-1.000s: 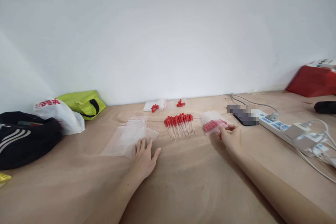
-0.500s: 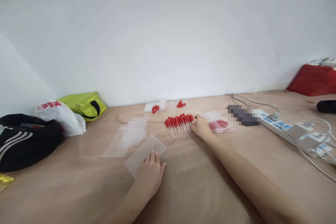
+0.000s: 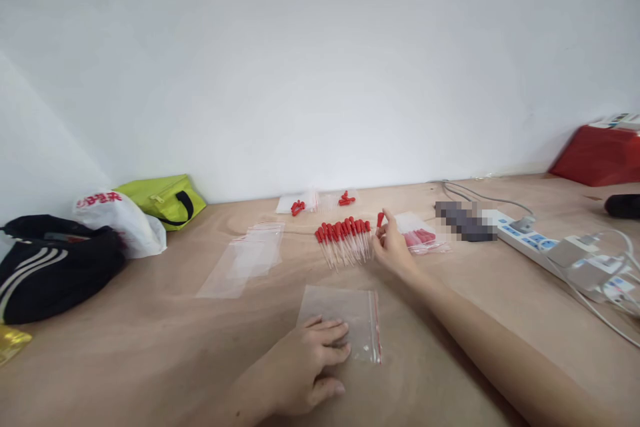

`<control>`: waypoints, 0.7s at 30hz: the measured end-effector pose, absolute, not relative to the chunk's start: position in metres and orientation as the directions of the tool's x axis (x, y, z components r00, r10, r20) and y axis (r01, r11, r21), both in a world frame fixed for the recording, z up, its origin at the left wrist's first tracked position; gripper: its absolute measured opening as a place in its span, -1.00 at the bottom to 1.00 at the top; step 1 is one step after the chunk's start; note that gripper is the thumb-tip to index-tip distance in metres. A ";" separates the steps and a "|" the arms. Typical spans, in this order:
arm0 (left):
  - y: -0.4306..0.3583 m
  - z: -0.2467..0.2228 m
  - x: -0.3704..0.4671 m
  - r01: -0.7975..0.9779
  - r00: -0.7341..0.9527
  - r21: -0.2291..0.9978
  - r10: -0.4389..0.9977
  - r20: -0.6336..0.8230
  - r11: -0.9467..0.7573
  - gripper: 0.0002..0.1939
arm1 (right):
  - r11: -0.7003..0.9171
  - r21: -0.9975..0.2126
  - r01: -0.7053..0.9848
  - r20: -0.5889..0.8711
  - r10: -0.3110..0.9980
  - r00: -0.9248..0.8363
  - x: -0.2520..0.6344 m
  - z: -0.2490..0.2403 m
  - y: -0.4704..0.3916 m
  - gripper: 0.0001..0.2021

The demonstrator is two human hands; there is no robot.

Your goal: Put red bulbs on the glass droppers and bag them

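My left hand point(image 3: 310, 363) lies flat on a clear zip bag with a red seal point(image 3: 353, 320), pressing its near edge to the wooden table point(image 3: 150, 347). My right hand point(image 3: 393, 247) is at the right end of a row of several red-capped droppers point(image 3: 344, 237) and pinches one red-capped dropper point(image 3: 379, 220) lifted off the table. Just right of that hand lies a filled bag of droppers point(image 3: 417, 237).
A stack of empty clear bags point(image 3: 245, 257) lies to the left. Small bags with red caps point(image 3: 320, 200) sit near the wall. A black bag point(image 3: 50, 267), white plastic bag point(image 3: 117, 220) and green pouch point(image 3: 165, 197) are far left. A phone point(image 3: 465, 221), power strip point(image 3: 550, 247) and red box point(image 3: 595, 155) are right.
My left hand pulled one empty bag off the stack toward me and to the right. My right hand left the filled bag, moved to the dropper row and picked one up.
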State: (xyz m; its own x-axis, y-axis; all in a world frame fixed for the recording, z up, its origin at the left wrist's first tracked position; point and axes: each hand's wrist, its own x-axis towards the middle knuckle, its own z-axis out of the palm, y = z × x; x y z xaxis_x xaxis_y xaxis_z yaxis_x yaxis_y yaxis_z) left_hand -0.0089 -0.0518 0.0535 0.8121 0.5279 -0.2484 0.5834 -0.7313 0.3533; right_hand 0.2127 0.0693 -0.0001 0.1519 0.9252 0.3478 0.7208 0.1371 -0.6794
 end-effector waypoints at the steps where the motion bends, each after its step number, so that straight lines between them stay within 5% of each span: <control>1: -0.048 0.053 -0.009 0.554 0.832 0.378 0.509 -0.219 -0.742 -0.55 | 0.224 -0.759 0.611 0.390 0.908 0.152 0.215 -0.003 0.059 -0.37; 4: -0.034 0.041 -0.013 0.528 0.834 0.396 0.546 -0.077 -0.751 -0.62 | 0.256 -0.939 0.231 0.301 0.935 0.187 0.221 -0.015 0.025 -0.37; 7: -0.020 0.025 -0.017 0.533 0.805 0.390 0.591 0.038 -0.751 -0.62 | 0.187 -0.982 0.023 0.187 0.955 0.231 0.229 -0.023 -0.003 -0.33; 13: -0.011 0.014 -0.015 0.592 0.763 0.384 0.646 0.013 -0.708 -0.50 | 0.102 -0.992 -0.078 0.083 0.971 0.223 0.230 -0.027 -0.020 -0.27; 21: -0.015 0.018 -0.015 0.617 0.751 0.345 0.660 0.009 -0.707 -0.62 | 0.146 -0.987 -0.062 0.131 0.972 0.198 0.217 -0.027 -0.019 -0.38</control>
State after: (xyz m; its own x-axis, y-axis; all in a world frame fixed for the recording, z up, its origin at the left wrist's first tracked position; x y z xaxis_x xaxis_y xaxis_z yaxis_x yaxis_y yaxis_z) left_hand -0.0152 -0.0155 0.0179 0.7513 0.6599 0.0089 0.6171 -0.7072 0.3449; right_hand 0.2174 -0.0194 -0.0274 0.1976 0.9715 0.1308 -0.0618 0.1455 -0.9874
